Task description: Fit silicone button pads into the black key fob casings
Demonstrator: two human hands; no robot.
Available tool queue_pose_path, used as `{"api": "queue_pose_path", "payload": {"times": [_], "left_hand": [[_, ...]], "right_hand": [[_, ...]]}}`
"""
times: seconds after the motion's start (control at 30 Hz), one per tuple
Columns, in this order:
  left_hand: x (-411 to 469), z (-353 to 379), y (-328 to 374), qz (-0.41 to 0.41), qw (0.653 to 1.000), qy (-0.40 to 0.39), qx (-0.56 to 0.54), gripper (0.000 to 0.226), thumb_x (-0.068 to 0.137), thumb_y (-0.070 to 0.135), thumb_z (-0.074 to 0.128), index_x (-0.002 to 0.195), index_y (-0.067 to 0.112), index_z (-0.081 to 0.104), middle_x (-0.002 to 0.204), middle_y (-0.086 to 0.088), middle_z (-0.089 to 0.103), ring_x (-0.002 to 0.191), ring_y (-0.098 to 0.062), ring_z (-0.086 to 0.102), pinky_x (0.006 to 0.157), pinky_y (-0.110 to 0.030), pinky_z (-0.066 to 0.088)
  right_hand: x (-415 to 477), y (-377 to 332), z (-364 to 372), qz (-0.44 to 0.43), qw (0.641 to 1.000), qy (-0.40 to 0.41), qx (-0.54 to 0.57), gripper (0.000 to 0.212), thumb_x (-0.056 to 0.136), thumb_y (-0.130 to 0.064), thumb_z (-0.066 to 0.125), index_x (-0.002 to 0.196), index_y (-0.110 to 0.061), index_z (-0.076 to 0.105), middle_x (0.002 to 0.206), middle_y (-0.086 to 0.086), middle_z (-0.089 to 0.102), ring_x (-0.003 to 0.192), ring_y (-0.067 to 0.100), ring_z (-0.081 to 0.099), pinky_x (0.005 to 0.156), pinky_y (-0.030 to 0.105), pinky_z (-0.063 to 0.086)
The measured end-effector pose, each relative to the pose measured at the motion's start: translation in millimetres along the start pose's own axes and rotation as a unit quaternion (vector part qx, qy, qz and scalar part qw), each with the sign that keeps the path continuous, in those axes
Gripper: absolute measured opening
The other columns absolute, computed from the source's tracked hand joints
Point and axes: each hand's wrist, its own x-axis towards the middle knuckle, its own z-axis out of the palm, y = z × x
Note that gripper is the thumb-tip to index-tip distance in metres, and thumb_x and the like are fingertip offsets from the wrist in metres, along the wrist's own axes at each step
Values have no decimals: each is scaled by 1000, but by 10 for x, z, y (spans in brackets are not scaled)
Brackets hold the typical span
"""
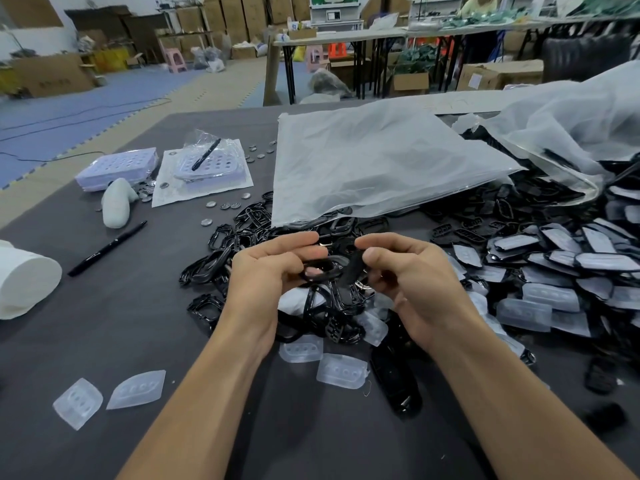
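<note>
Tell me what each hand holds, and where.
Left hand grips a black casing by its left end; right hand pinches a dark piece at its upper end.

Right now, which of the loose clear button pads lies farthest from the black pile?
The leftmost pad, tilted like a diamond. Its one neighbour lies just to its right, while all the other pads lie against or in the black pile.
</note>
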Motion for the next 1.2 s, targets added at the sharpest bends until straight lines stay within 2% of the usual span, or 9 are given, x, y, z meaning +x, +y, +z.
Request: {"api": "queue_pose_path", "payload": {"times": [0.13, 0.23, 0.33, 0.43, 0.63, 0.73, 0.87, 0.97, 1.2], "left_hand": [[-14, -128, 5, 22, 980, -176, 86, 49, 67, -12, 53, 90, 16, 85, 88, -16, 80, 58, -19, 64, 64, -26, 56], [-31, -132, 1, 34, 956, -261, 131, 46, 73, -11, 60, 99, 19, 84, 95, -12, 81, 64, -19, 70, 67, -28, 58], [-19, -83, -20, 55, 961, -202, 178, 41, 69, -4, 74, 100, 23, 83, 97, -7, 81, 71, -21, 77, 68, -27, 61], [-20, -47, -63, 66, 976, -58, 197, 47, 61, 4, 90, 98, 32, 82, 95, 2, 81, 75, -19, 78, 70, -31, 63], [-46, 65, -132, 83, 980, 74, 167, 61, 65, 8, 95, 116, 35, 73, 92, 12, 80, 77, -13, 79, 67, -21, 61], [-63, 123, -155, 54, 973, 120, 190, 32, 71, 31, 93, 99, 33, 80, 77, 9, 79, 68, -9, 77, 62, -25, 60], [-79, 177, -166, 2, 976, 116, 183, 15, 81, 37, 86, 73, 25, 82, 60, -5, 73, 50, -16, 66, 48, -27, 53], [-72, 167, -134, -29, 988, 91, 122, 6, 85, 18, 83, 79, 19, 84, 72, -10, 78, 63, -21, 73, 61, -36, 63], [-100, 198, -124, -16, 997, 40, 58, 20, 85, -6, 77, 87, 13, 81, 80, -11, 80, 58, -13, 70, 55, -18, 54]], "right_hand": [[48, -69, -94, -26, 997, 47, 49, 25, 85, 10, 70, 73, -11, 79, 65, 7, 63, 55, 14, 49, 48, 20, 39], [-18, -87, -84, -3, 999, -24, -49, 26, 83, 10, 72, 70, -11, 80, 64, 10, 65, 55, 14, 54, 49, 19, 45], [-94, -77, -21, 33, 990, -102, -94, 26, 88, 9, 66, 77, -10, 80, 75, 14, 72, 66, 22, 65, 61, 28, 56], [-101, -82, 3, 44, 991, -99, -83, 28, 95, 9, 58, 83, -8, 77, 85, 23, 68, 78, 34, 58, 75, 46, 46], [-114, -95, 57, 68, 990, -114, -39, 20, 98, 6, 54, 99, -4, 71, 84, 19, 68, 66, 22, 66, 55, 29, 58], [-98, -65, 58, 52, 993, -104, -13, 16, 95, 7, 61, 99, -3, 73, 83, 13, 74, 66, 19, 71, 60, 25, 59], [-111, -16, 92, 20, 996, -82, -3, 19, 92, 11, 64, 89, -4, 77, 79, 12, 76, 65, 17, 73, 59, 22, 58], [-116, -1, 108, 1, 999, -53, -7, 22, 89, 13, 68, 83, -5, 78, 77, 13, 76, 64, 19, 72, 59, 23, 59], [-76, -32, 33, 11, 999, -4, -39, 23, 85, 17, 68, 97, -1, 74, 78, 12, 68, 66, 22, 71, 64, 28, 63]]}}
